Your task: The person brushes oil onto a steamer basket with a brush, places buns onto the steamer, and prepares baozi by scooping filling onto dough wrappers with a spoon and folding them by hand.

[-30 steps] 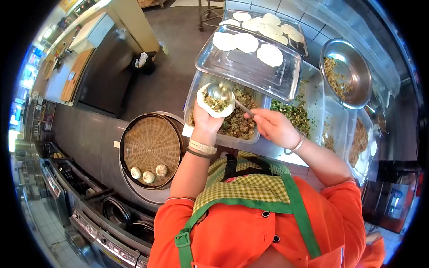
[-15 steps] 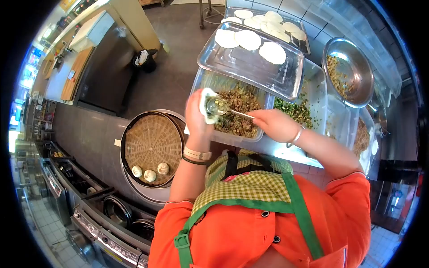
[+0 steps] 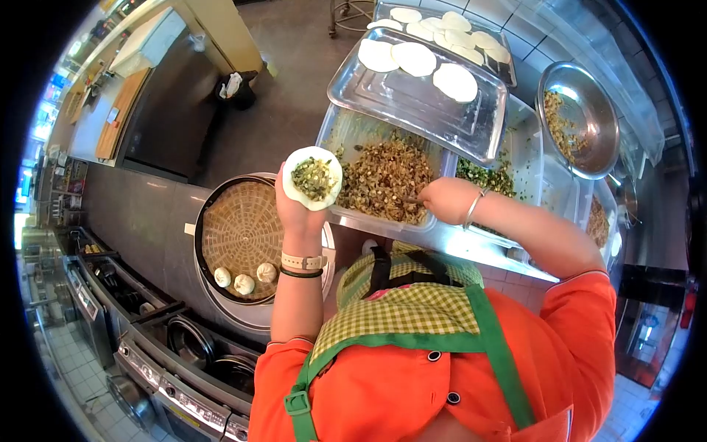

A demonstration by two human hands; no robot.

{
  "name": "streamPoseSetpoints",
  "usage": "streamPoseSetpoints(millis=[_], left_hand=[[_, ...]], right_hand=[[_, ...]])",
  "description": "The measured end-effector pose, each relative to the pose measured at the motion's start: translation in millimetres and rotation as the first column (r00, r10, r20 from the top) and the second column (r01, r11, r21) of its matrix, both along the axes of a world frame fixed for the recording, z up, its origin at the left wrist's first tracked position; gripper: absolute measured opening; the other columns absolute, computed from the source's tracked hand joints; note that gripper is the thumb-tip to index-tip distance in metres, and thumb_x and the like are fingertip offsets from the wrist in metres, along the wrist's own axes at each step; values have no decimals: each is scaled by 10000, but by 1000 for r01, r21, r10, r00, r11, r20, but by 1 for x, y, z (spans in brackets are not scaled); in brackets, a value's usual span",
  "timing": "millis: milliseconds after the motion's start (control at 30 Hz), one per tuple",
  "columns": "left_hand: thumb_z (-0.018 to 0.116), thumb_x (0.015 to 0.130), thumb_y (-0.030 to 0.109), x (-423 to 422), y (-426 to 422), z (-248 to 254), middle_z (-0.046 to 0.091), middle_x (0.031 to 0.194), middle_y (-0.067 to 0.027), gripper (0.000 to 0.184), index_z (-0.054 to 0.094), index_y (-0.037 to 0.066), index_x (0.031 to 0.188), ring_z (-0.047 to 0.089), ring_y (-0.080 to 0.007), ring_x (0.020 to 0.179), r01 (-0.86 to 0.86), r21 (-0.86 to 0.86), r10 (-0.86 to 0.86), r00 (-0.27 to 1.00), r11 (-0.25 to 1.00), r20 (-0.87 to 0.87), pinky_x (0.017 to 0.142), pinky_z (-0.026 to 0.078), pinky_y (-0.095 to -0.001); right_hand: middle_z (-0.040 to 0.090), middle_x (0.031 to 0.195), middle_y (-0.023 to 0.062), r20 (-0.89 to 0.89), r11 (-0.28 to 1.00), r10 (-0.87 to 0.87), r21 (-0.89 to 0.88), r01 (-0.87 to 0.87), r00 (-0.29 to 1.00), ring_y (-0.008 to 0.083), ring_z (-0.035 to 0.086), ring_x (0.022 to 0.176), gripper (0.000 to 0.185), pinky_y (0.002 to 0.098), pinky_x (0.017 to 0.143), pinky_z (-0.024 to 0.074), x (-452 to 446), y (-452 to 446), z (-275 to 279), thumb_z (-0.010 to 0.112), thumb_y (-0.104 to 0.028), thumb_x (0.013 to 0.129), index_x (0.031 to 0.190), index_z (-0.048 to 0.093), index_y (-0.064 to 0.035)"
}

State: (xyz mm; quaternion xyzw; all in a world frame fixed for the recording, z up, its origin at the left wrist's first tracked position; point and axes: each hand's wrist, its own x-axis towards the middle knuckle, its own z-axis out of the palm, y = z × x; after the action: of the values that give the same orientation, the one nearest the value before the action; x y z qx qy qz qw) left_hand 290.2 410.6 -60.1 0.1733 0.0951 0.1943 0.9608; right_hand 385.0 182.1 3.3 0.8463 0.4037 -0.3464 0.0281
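My left hand (image 3: 296,215) cradles a round white dough wrapper (image 3: 304,154) from below. A mound of green and yellow chopped filling (image 3: 312,179) lies in the wrapper's middle, facing up. My right hand (image 3: 449,200) is closed around the handle of a spoon over the right side of a clear plastic bin (image 3: 340,124). The spoon's bowl cannot be made out against the brown chopped filling (image 3: 389,177) in that bin. Left of my left forearm is a round woven steamer tray (image 3: 239,232), with three pleated buns (image 3: 244,284) near its lower edge.
A metal tray (image 3: 412,99) with three dough rounds (image 3: 455,82) overlaps the bins. Behind it, another tray holds several more rounds (image 3: 456,38). Green chopped filling (image 3: 490,177) fills a neighbouring bin. A steel bowl (image 3: 600,129) stands at the right, a black bin (image 3: 239,96) on the floor.
My left hand has moved left and down, turning the wrapper face up. My right hand has drawn the spoon away from the wrapper to the right, over the brown filling.
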Motion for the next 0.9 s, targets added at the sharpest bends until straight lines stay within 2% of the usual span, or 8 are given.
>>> streamPoseSetpoints(millis=[200,300,600,633,700,733,800,900], left_hand=[[312,909,298,1,-1,-6,558,1048,-108,376,501,12,1062,538,-251,972,-20,39,23,997,999,-75,847,440,-388],[309,912,290,4,-1,-1,564,1031,-104,370,503,7,1051,544,-244,958,-16,54,20,997,998,-77,840,443,-381],[267,908,274,36,-58,20,573,993,-95,366,500,27,1046,555,-237,918,120,-30,-124,974,992,-189,805,459,-393],[273,906,276,41,-66,21,568,1010,-91,362,501,35,1049,547,-244,936,122,-89,-134,982,989,-136,816,452,-402],[287,903,289,52,-73,7,565,1020,-76,349,509,59,1044,539,-250,941,134,-194,-145,989,972,-43,823,446,-404],[298,902,309,54,-76,11,572,989,-64,348,521,66,1014,540,-240,920,126,-229,-140,989,965,-47,815,443,-403],[293,903,336,63,-74,9,576,955,-56,362,529,73,986,541,-231,895,128,-258,-136,991,958,-15,800,443,-396],[275,909,358,65,-79,17,577,941,-53,384,533,81,975,542,-225,886,36,-281,-89,980,959,-178,793,443,-381]], right_hand=[[590,670,102,-361,972,-182,74,222,915,216,558,568,290,343,545,441,14,-20,1,480,-214,805,998,612,-41],[370,499,-47,-691,789,-503,-121,603,519,42,267,373,251,207,334,196,12,-32,17,443,-157,862,1045,595,-75],[441,533,13,-792,552,-440,134,823,424,88,391,424,264,240,372,313,-5,-31,39,446,-129,857,1093,548,-66],[464,549,38,-362,522,-348,691,499,865,115,415,424,275,253,372,333,-9,-26,11,456,-114,852,1110,543,-75],[501,638,93,282,533,-366,845,-49,887,208,494,476,425,308,419,421,-29,-17,4,508,-42,769,1188,493,-104],[501,638,93,285,531,-365,846,-53,886,208,494,476,425,308,419,421,-39,-13,4,508,-42,769,1188,493,-104],[480,670,70,556,814,-347,578,-51,755,212,497,475,544,317,416,429,-56,-10,3,521,-21,702,1232,446,-117],[466,681,62,579,849,-274,521,-90,768,206,504,477,578,317,413,433,-67,-9,-7,514,-33,679,1242,429,-131]])
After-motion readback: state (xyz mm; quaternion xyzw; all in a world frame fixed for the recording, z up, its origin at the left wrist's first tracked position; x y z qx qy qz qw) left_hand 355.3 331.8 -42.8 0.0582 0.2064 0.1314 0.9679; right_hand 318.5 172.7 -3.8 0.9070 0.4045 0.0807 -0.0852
